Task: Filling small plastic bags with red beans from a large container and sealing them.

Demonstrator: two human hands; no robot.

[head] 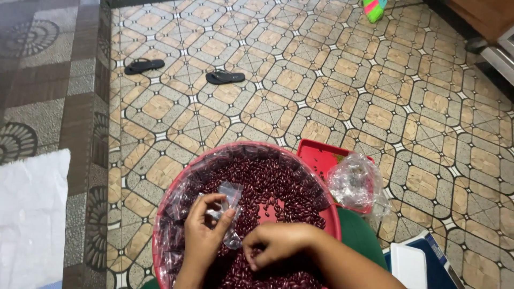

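Dark maroon beans [267, 187] fill a red basin [333, 217] lined with clear plastic. A small clear, colourless bag [231, 194] glints over them. Beside it sit a red tray [316, 152] and a crumpled transparent bag [356, 184]. The floor [375, 96] carries tan and grey octagon tiles edged in white lines, with two black sandals [225, 77] on it.

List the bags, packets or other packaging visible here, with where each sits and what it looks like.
Small clear plastic bag: pinched in the left hand, above the red beans, crumpled.
Filled clear packets: lined along the red basin's inner left wall, dark beans inside.
Crumpled clear bags: on the red tray, right of the basin.
No labels, signs or screens can be made out.
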